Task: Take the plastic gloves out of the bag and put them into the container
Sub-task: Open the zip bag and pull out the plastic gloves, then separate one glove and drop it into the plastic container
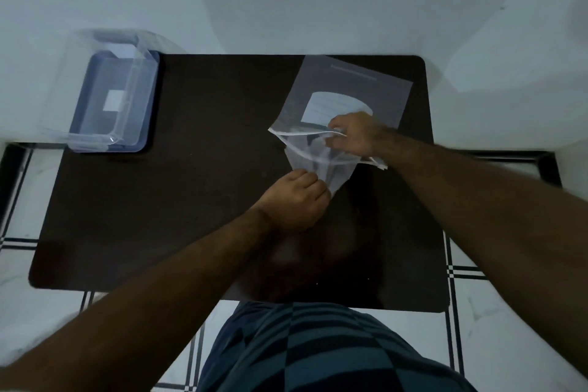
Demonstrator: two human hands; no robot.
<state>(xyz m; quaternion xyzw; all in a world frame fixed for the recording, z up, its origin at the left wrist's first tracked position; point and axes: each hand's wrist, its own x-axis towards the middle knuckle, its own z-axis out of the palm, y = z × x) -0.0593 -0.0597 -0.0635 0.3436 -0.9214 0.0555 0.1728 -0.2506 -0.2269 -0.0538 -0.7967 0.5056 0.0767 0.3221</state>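
A clear zip bag (350,86) with a white label lies on the right half of the dark table (191,200), its open mouth facing me. My right hand (353,134) pinches the upper lip of that mouth. Thin see-through plastic gloves (324,165) hang partway out of the opening. My left hand (296,197) grips their near end just below the bag. A clear plastic container (105,89) stands open at the table's far left corner, on a blue tray-like lid (149,99).
A pale wall (286,0) runs close behind the table's far edge. Tiled floor with dark lines (458,274) shows on both sides. My striped clothing (318,353) is at the table's near edge.
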